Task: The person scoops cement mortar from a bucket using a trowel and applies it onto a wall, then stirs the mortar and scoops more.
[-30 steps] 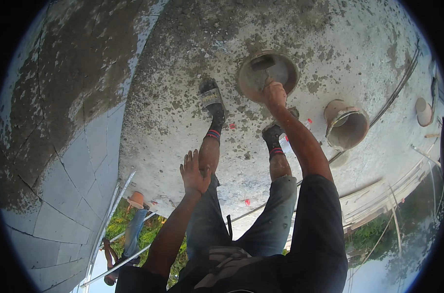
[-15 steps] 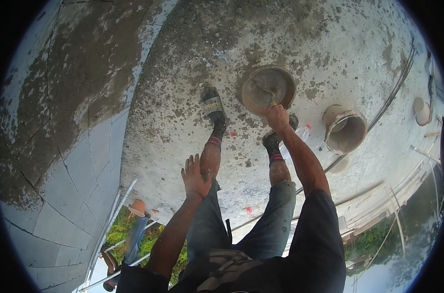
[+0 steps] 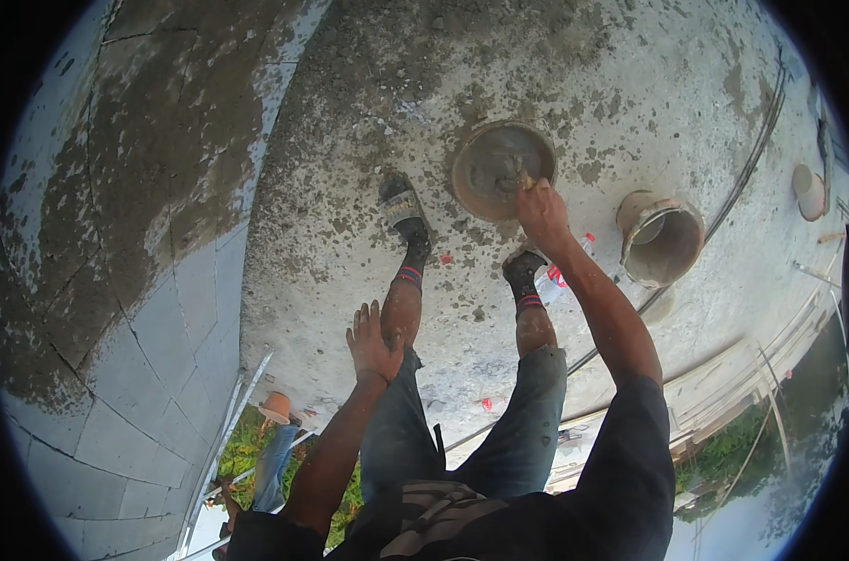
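A round, shallow basin (image 3: 463, 194) of wet grey mortar (image 3: 499, 154) sits on the spattered floor, ahead of my feet. My right hand (image 3: 544, 217) is closed round the handle of what looks like a trowel (image 3: 525, 179) at the basin's near right side. Its working end dips into the mortar and is mostly hidden. My left hand (image 3: 375, 346) lies on my left leg by the knee, fingers spread, holding nothing.
Right of the basin lies a mortar-crusted bucket (image 3: 663, 245). A clear plastic bottle (image 3: 552, 280) lies by my right foot. Cables (image 3: 744, 168) run along the right. A tiled wall (image 3: 158, 374), partly mortar-smeared, rises at left. Another person (image 3: 273, 463) and an orange bucket (image 3: 275, 407) show lower left.
My right hand has shifted slightly right with the trowel, whose working end has swung within the basin. My right foot has drawn back from the basin. My left hand stays on my leg.
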{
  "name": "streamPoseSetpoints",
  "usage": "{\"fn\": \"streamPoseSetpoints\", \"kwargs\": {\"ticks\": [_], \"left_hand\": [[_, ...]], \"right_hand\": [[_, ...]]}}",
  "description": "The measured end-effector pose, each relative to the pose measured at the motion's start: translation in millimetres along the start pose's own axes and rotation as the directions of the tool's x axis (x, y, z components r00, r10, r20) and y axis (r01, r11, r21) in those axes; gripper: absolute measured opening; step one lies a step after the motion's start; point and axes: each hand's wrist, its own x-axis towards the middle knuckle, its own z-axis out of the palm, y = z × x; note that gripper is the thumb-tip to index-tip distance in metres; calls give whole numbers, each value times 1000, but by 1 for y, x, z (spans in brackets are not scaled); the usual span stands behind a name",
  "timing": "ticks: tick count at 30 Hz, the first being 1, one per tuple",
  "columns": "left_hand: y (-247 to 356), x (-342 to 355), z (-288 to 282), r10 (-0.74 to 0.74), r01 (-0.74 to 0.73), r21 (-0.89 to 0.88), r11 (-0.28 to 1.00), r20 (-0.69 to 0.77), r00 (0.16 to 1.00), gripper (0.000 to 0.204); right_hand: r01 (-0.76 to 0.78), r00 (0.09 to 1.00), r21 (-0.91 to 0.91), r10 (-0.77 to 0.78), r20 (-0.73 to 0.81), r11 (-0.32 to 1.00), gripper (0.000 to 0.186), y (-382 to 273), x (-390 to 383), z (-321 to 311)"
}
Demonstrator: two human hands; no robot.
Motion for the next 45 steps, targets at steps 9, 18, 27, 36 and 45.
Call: {"fn": "streamPoseSetpoints", "kwargs": {"ticks": [9,18,27,36,45], "left_hand": [[6,0,11,13,-13,-11,1000,-17,1000,79],[3,4,9,2,-2,-43,999,-20,1000,79],[9,13,-1,20,-20,-54,998,-7,1000,78],[17,8,2,15,-16,25,1000,25,1000,78],[25,6,3,-30,26,65,998,54,998,80]], "right_hand": [[-321,946,192,306,103,927,24,41,3,100],[-599,740,796,321,591,-86,31,39,-24,105],[-559,583,398,-4,813,-727,23,31,-52,94],[-142,949,739,302,-87,658,45,15,-97,78],[-424,883,792,396,252,440,67,1,-89,82]]}}
